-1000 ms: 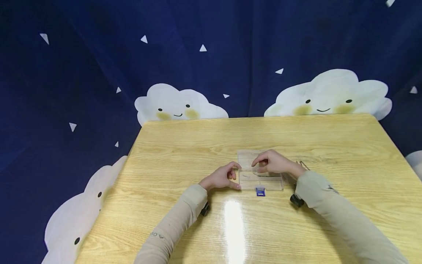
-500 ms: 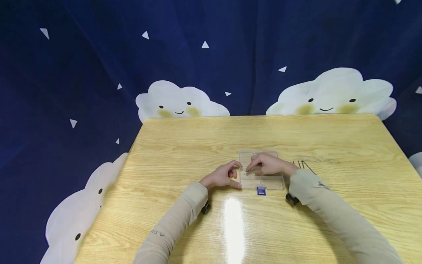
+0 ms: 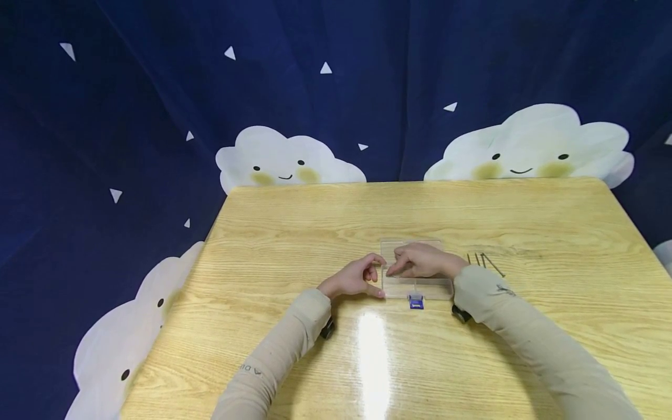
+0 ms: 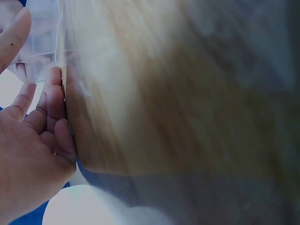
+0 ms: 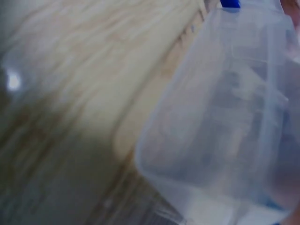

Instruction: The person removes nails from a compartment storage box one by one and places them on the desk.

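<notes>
A clear plastic divided box (image 3: 433, 289) lies on the table with its lid (image 3: 389, 248) folded back and a blue latch (image 3: 416, 302) at its front. My left hand (image 3: 357, 277) spans the box's left end, thumb at the front corner and index finger at the back one. In the left wrist view the other fingers (image 4: 55, 101) curl beside the box wall. My right hand (image 3: 420, 261) reaches into the back compartment, index fingertip down near its left end. I cannot tell whether it pinches anything there. The right wrist view shows mostly the box's wall (image 5: 187, 140).
Thin dark rods (image 3: 488, 265) lie on the wooden table (image 3: 294, 227) to the right of the box, beyond the right wrist. A dark blue curtain (image 3: 294, 99) with cloud shapes hangs behind the table's back edge.
My right hand has moved left and down over the back compartment. A small thin piece seen there earlier is now hidden by its fingers. The left hand keeps its place.
</notes>
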A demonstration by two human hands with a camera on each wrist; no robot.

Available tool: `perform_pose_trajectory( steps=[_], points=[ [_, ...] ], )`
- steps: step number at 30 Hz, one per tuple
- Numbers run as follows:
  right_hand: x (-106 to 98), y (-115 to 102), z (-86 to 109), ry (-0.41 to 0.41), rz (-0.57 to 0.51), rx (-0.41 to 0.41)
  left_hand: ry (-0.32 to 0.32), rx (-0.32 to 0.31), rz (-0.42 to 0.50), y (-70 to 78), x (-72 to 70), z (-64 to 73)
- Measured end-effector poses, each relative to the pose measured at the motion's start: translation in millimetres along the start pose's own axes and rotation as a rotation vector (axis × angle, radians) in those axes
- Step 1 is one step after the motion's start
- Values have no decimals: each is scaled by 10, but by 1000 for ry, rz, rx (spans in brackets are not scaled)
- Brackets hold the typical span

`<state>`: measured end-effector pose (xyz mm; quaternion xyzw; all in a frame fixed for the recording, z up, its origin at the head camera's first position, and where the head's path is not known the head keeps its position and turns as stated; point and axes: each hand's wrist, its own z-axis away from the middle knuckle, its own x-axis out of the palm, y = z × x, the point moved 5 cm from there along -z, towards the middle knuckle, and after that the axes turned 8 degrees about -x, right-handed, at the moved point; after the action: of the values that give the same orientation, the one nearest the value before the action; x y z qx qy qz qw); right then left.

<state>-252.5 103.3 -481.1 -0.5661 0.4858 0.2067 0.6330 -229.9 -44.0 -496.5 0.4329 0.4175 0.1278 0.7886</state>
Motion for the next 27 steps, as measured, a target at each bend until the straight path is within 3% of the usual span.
perform_pose_trajectory(
  steps=[18,24,27],
  points=[
    [10,26,-9,-7,-1,11,13,-14,-4,-13,0,-8],
    [-13,8,13,45,-59,-7,5,-6,8,16,5,9],
    [-28,-2,22,83,-86,-27,-9,-2,24,118,-24,74]
  ],
)
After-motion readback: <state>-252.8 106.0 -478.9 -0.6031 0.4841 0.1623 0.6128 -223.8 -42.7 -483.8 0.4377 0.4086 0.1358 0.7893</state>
